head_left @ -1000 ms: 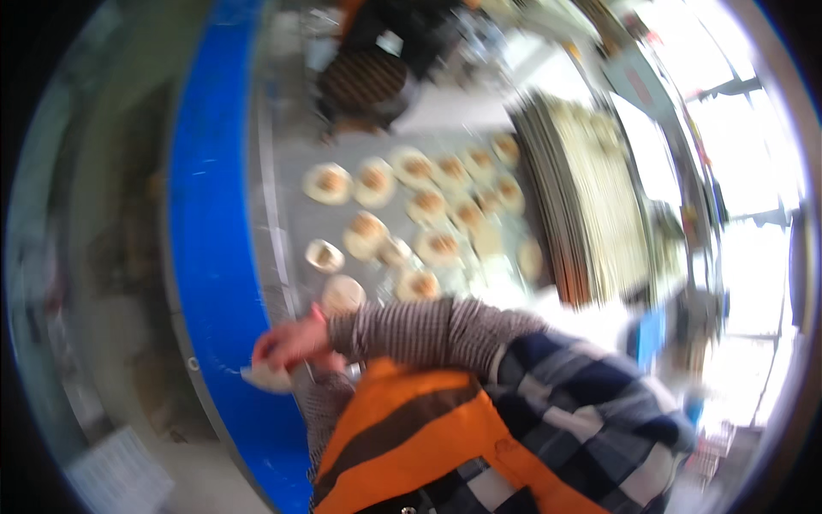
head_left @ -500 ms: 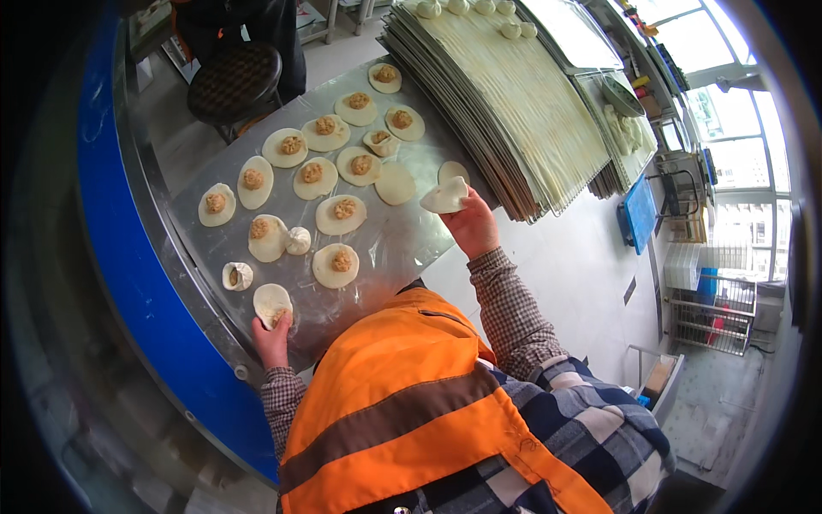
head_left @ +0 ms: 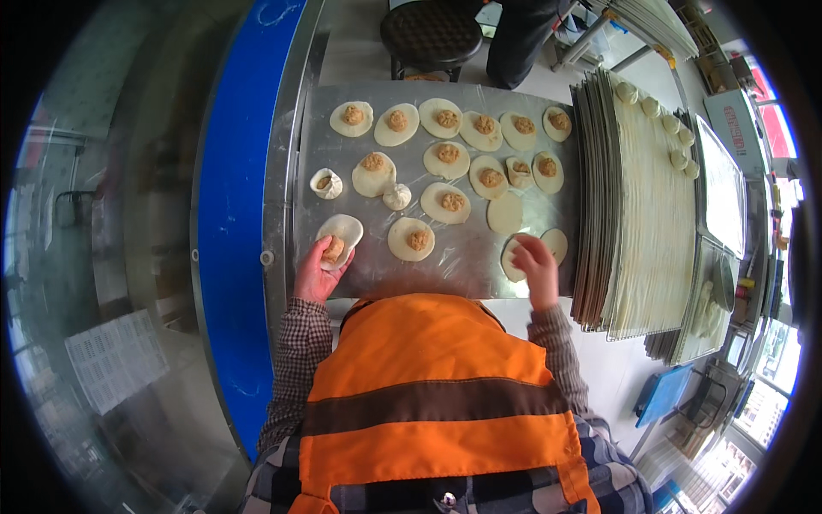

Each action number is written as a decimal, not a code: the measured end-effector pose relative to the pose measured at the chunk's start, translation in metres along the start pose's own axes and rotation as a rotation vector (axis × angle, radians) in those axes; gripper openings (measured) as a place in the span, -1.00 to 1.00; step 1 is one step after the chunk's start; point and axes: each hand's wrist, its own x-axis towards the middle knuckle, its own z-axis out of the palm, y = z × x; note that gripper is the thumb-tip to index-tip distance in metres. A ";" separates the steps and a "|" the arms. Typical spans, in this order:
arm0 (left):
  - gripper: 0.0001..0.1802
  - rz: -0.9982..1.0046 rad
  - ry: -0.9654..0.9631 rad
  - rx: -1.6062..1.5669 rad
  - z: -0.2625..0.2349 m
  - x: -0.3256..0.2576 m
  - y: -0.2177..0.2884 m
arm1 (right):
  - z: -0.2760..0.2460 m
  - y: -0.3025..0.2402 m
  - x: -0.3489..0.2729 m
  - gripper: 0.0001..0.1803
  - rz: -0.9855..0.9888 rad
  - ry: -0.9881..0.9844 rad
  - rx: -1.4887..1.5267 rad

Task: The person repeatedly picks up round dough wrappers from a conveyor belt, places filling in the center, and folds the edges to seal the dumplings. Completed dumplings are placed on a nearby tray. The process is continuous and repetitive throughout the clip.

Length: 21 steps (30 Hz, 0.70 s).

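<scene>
1. Left hand (head_left: 320,271) – by the counter's (head_left: 368,278) near-left corner, fingers clamped on a dough wrapper (head_left: 346,226) with filling.
2. Right hand (head_left: 539,264) – near the near-right corner, over a pale dough round (head_left: 510,265); whether its fingers pinch it, I cannot tell.
3. Open filled wrappers (head_left: 435,163) lie toward the far edge.

Bright daylight enters through washed-out, pale-framed glass windows (head_left: 769,415) beyond the right edge of the shiny grey metal tabletop (head_left: 471,257), which shows soft glare; fisheye distortion bows the long, flat blue band (head_left: 229,214), and the outer rim is black.
</scene>
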 end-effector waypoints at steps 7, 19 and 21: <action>-0.22 -0.059 -0.438 0.182 0.044 -0.034 0.016 | 0.148 -0.078 0.052 -0.68 0.004 -0.778 -0.188; -0.31 -0.179 -0.427 0.536 0.079 -0.028 0.023 | 0.148 -0.073 0.047 -0.80 -0.219 -0.762 -0.359; -0.39 -0.182 -0.500 0.419 0.080 -0.024 0.018 | 0.144 -0.066 0.045 -0.80 -0.125 -0.728 -0.258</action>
